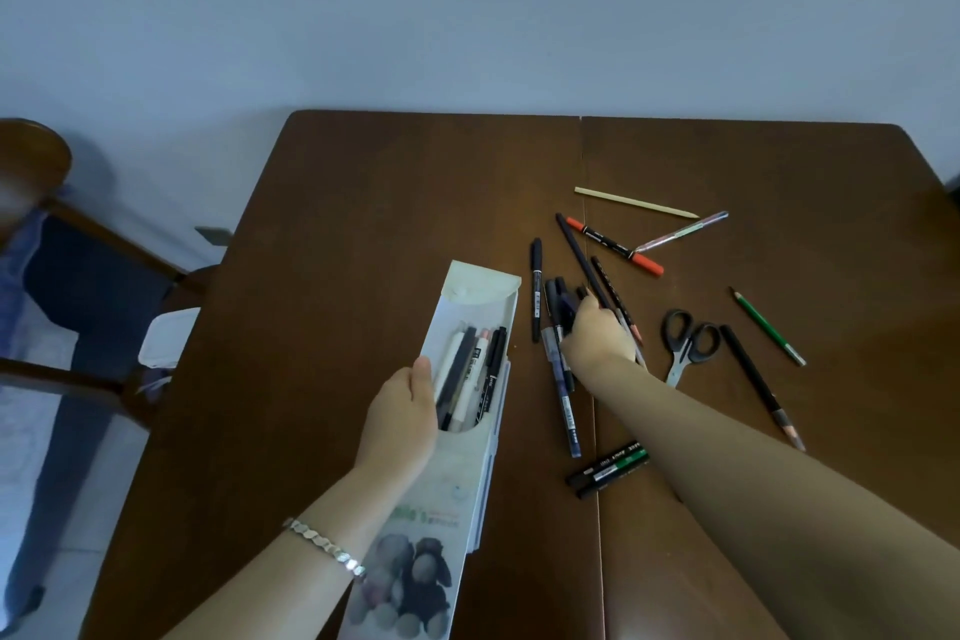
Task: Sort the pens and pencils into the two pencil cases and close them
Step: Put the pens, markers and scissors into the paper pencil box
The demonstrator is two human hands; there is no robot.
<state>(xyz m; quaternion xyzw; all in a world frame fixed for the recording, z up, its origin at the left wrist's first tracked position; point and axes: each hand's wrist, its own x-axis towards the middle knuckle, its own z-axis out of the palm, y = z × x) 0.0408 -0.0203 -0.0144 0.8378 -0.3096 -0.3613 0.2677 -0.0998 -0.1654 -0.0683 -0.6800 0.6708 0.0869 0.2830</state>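
Observation:
My left hand (402, 418) grips the left edge of a long white pencil case (457, 473) lying on the brown table (363, 203), flap open at the far end. Several pens (470, 374) lie inside it. A second case seems to lie under it; only its edge shows. My right hand (597, 335) rests on a heap of dark pens (558, 307), fingers curled around some of them. Loose around it lie a black pen (536, 288), a red-capped marker (615, 246), a pale wooden pencil (636, 202), a clear pen (683, 230), a green pencil (770, 325), a dark pencil (761, 385) and two black markers (608, 469).
Black-handled scissors (688, 346) lie just right of my right hand. A wooden chair (78, 244) stands left of the table, with a white bin (166, 335) beside the table's left edge. A plain wall rises behind the table.

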